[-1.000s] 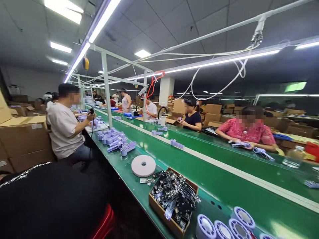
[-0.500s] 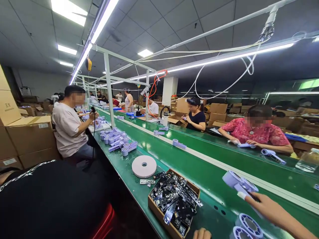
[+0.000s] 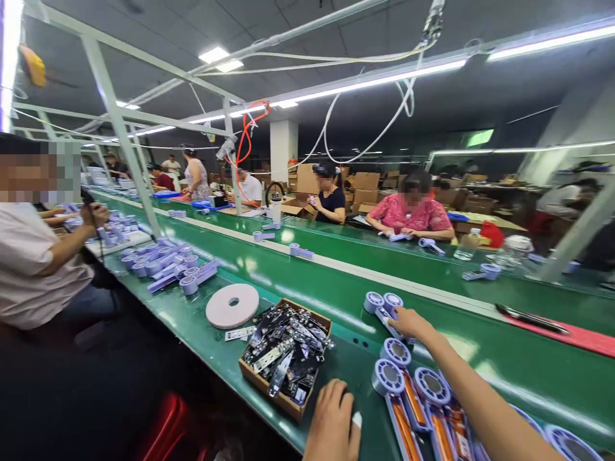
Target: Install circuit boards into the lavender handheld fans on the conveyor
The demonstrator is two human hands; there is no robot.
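Observation:
My right hand (image 3: 410, 323) reaches out over the belt side of the bench, its fingers closed on the handle of a lavender handheld fan (image 3: 384, 317). A second round fan head (image 3: 373, 301) sits right beside the held one. My left hand (image 3: 335, 413) lies open on the green bench, fingers stretched, a white cover on one fingertip. Next to it stands a cardboard box (image 3: 302, 410) heaped with black circuit boards (image 3: 288, 349). Nearer me, beneath my right forearm, several lavender fans (image 3: 388, 378) lie with opened handles showing orange parts.
A white tape roll (image 3: 232, 305) lies beyond the box, with more lavender fans (image 3: 168, 262) farther left. A green conveyor (image 3: 336, 275) runs alongside, carrying a few fans. A co-worker in white (image 3: 38, 256) sits at left; others work across the belt. A black pen-like tool (image 3: 531, 318) rests on red material.
The view has swung right. My right hand has lowered the lavender fans from above the belt to the bench. My left hand has come fully into view beside the box.

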